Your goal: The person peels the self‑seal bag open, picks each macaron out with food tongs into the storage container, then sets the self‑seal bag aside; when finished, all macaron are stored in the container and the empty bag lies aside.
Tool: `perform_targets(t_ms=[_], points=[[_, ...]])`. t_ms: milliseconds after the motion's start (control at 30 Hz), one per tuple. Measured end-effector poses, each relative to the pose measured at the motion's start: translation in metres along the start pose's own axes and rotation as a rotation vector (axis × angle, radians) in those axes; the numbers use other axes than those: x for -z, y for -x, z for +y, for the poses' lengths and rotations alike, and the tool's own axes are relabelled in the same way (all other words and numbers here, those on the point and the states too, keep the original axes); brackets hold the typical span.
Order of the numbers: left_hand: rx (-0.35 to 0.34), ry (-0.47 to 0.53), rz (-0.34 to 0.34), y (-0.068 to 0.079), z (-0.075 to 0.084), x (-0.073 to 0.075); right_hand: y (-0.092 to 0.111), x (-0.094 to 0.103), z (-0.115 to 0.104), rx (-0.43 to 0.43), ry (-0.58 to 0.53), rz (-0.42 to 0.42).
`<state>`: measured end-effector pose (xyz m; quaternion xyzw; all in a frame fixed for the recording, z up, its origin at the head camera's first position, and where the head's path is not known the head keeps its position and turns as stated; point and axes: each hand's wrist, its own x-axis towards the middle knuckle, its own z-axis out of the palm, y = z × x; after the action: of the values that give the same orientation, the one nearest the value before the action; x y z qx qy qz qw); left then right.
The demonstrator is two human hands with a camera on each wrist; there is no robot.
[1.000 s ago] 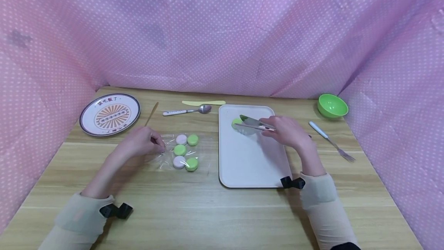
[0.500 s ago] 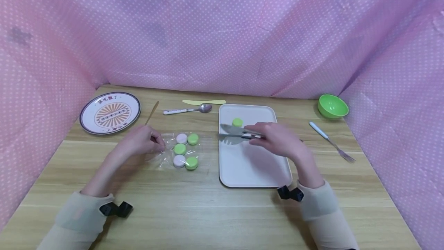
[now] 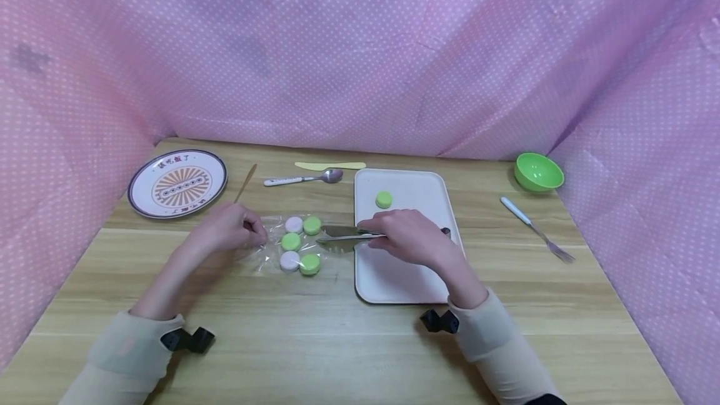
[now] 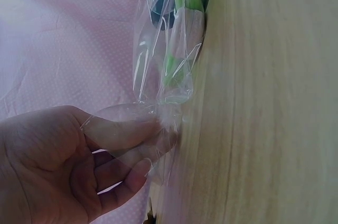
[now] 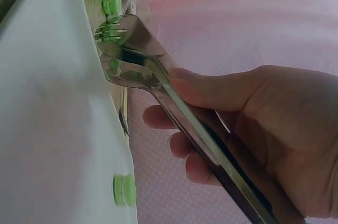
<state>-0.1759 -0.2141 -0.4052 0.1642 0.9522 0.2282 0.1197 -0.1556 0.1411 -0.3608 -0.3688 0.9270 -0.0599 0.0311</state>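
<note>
My left hand (image 3: pixel 227 228) pinches the near end of a clear plastic bag (image 4: pixel 163 84) between thumb and fingers. Inside lie several green and pale lilac macarons (image 3: pixel 290 242). My right hand (image 3: pixel 413 236) grips metal serving tongs (image 5: pixel 174 105), whose tips reach past the left edge of the white tray (image 3: pixel 413 280) to the bag's right side. One tip is forked in the right wrist view, and no macaron sits between the tips. A single green macaron (image 3: pixel 384 199) lies on the tray's upper part.
Behind the bag lie a spoon (image 3: pixel 330 175), a yellow knife (image 3: pixel 330 166) and a thin brown stick (image 3: pixel 245 184). A patterned plate (image 3: pixel 177 208) is at the far left. To the right are a fork (image 3: pixel 534 227) and a green bowl (image 3: pixel 539 172). Pink dotted cloth (image 3: pixel 360 55) surrounds the table.
The right hand has swung the tongs leftward and nearer, from over the green macaron on the tray to the bag. That macaron now lies free on the tray. The left hand stays put.
</note>
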Motion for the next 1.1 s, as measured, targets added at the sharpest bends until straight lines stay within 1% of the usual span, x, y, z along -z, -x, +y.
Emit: perform_targets(t_ms=[100, 300, 400, 533, 833, 1100], points=[[0.010, -0.002, 0.005, 0.000, 0.001, 0.000, 0.001, 0.003, -0.003, 0.003, 0.001, -0.015], [0.014, 0.008, -0.004, -0.001, 0.002, 0.001, 0.012, 0.014, -0.003, -0.033, -0.026, -0.025], [0.008, 0.005, -0.006, -0.001, 0.001, 0.001, 0.012, 0.015, -0.004, -0.011, -0.019, -0.030], [0.005, -0.005, 0.006, -0.001, 0.000, 0.000, 0.007, 0.009, -0.007, 0.012, 0.015, -0.027], [-0.003, 0.002, 0.013, 0.001, 0.001, 0.000, -0.009, 0.000, -0.010, -0.057, 0.030, 0.011], [-0.008, -0.021, 0.022, 0.000, 0.005, -0.002, -0.019, -0.003, -0.010, -0.079, 0.048, 0.013]])
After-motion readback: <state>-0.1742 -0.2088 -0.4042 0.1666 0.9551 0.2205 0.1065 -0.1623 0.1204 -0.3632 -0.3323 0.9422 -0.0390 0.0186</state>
